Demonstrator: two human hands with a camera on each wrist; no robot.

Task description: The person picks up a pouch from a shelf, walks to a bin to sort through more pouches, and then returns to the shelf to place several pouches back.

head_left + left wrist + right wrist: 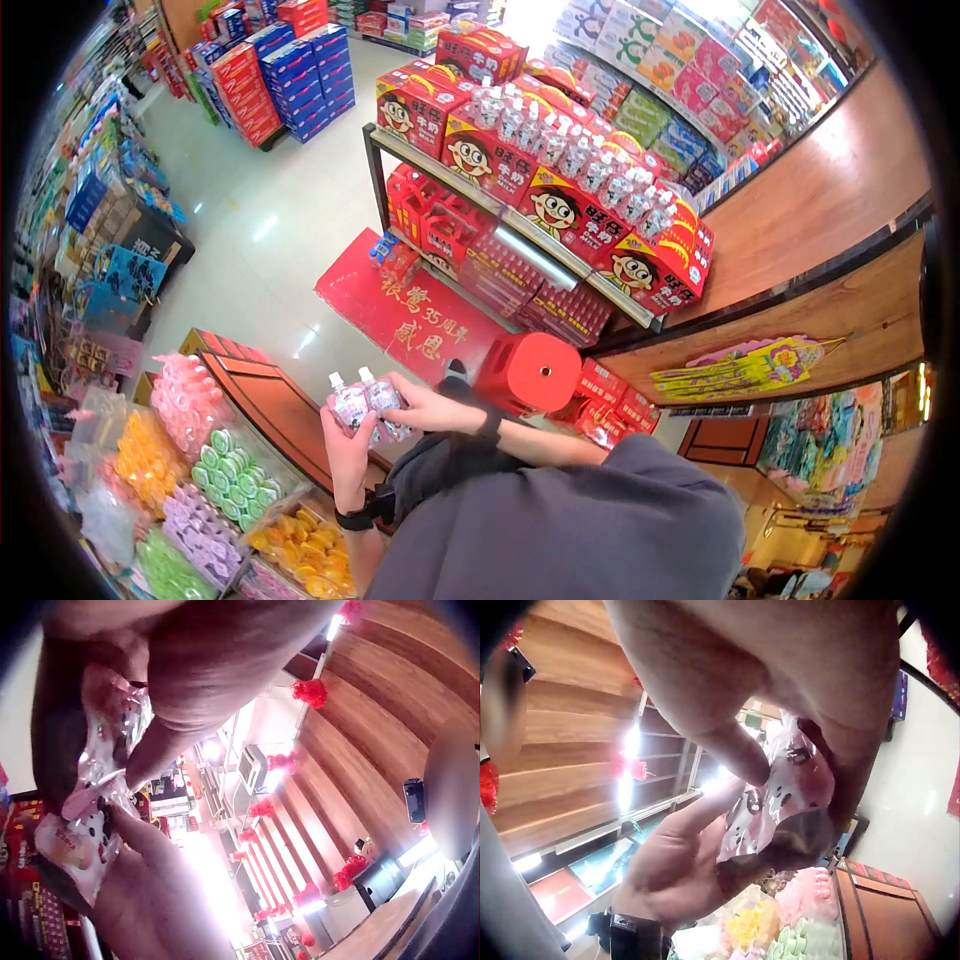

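Two small spouted pouches with white caps are held side by side, caps up, in front of the body. My left hand (pixel 347 458) grips the left pouch (pixel 350 406), thumb across its front. The right pouch (pixel 384 398) is pinched by my right hand (pixel 430 408). In the left wrist view, a shiny pink pouch (pixel 97 735) with dark print sits under the near fingers, and the other pouch (pixel 79 851) overlaps the far hand. The right wrist view shows a crinkled pink-and-white pouch (pixel 802 776) between thumb and fingers; its caps are hidden there.
Ahead, a shelf rack bears red milk cartons (pixel 555 205) with a row of similar pouches (pixel 585 165) on top. A red stool (pixel 530 372) stands at the right on the floor by a red mat (pixel 400 300). Candy bins (pixel 235 478) lie at lower left.
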